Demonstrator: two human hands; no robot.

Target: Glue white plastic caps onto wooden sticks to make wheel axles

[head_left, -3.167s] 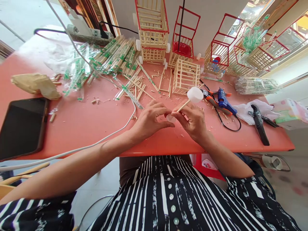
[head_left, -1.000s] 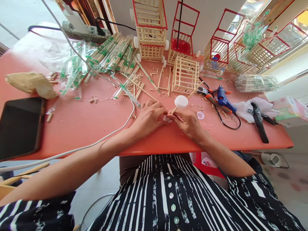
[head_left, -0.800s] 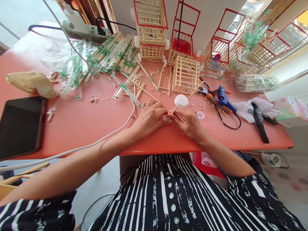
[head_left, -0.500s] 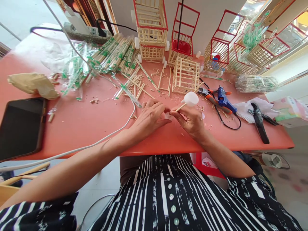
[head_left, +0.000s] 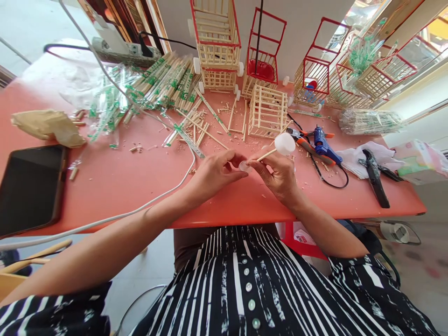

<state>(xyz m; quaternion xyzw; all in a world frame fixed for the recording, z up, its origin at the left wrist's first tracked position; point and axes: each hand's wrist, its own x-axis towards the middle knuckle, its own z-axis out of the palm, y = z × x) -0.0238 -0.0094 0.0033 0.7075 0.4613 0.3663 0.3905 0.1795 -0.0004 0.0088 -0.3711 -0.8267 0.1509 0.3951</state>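
Between my hands is a thin wooden stick (head_left: 263,156) with a white disc (head_left: 284,143) on its far right end and a smaller whitish disc (head_left: 244,166) at its left end. My right hand (head_left: 278,172) pinches the stick close to the small disc. My left hand (head_left: 222,171) has its thumb and fingertips curled on the left edge of that small disc. Both hands are just above the red table (head_left: 147,186). Behind them stands a small slatted wooden frame (head_left: 268,111).
Wooden carts with red rims (head_left: 217,51) stand at the back. Wrapped sticks (head_left: 168,79) lie at the back left, a phone (head_left: 31,186) at far left. Pliers (head_left: 303,140), a blue glue gun (head_left: 325,144) and a black clamp (head_left: 376,179) lie right. A white cable (head_left: 140,208) crosses the left side.
The stick and its white disc have shifted slightly right and down. My left fingers have moved a little, and the small disc between my hands shows more fully. The view has shifted slightly.
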